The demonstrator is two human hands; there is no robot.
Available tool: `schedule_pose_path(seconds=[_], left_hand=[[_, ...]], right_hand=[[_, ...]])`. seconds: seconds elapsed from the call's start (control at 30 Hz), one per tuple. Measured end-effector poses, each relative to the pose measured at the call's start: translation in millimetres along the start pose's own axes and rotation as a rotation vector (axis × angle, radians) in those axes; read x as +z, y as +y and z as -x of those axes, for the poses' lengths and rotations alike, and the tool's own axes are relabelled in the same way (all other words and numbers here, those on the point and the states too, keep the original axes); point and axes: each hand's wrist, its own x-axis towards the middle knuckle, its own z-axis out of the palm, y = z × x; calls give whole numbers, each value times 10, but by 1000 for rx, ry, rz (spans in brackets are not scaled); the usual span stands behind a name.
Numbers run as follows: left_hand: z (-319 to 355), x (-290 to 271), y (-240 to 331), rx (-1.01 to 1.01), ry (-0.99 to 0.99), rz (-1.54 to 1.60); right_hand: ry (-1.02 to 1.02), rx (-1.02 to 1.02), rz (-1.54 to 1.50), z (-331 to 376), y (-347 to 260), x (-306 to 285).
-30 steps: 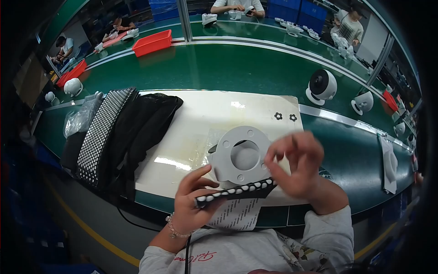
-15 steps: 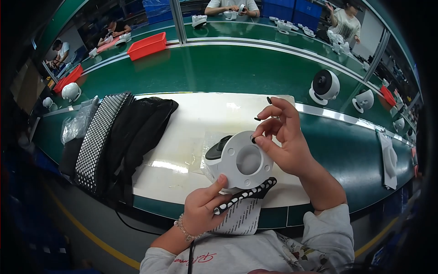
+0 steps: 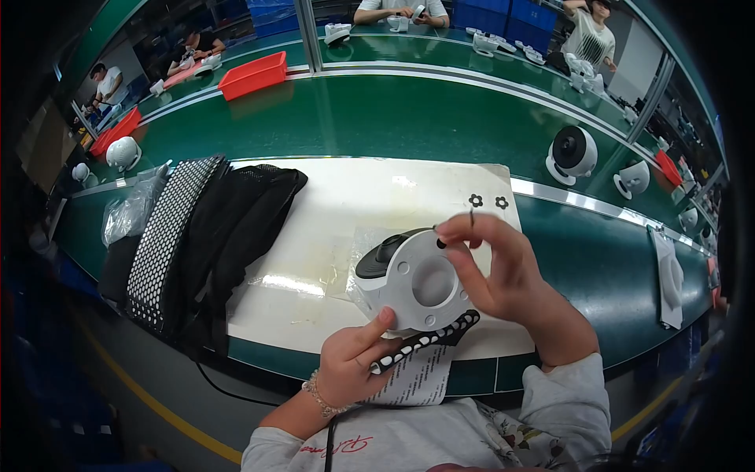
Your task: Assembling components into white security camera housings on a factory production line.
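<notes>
My left hand grips a white device with a round, ring-shaped base at its lower edge, thumb on the rim. The base is tilted up toward me, showing shallow round recesses about its central opening. A black part shows on the device's left side. The same hand also holds a black strip with white oval holes and a printed sheet below it. At the base's upper rim, my right hand pinches a small round black pad. Another dark bit sticks to a finger; blur hides its shape.
Under my hands lies a white board with two black flower shapes. Black mesh cloth and a clear plastic bag lie left. Beyond, white devices and a red tray stand on green surfaces. Several people work farther off.
My right hand has moved slightly down and its raised fingers have curled in, uncovering the flower shapes. The base has shifted a little down. A white device beyond the board has moved right.
</notes>
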Motion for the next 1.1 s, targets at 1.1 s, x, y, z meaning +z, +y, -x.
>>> schedule_pose_path(seconds=[1.1], left_hand=[[-17,10,65,-54,-31,11]], right_hand=[[-21,127,-38,252,-231,-1]])
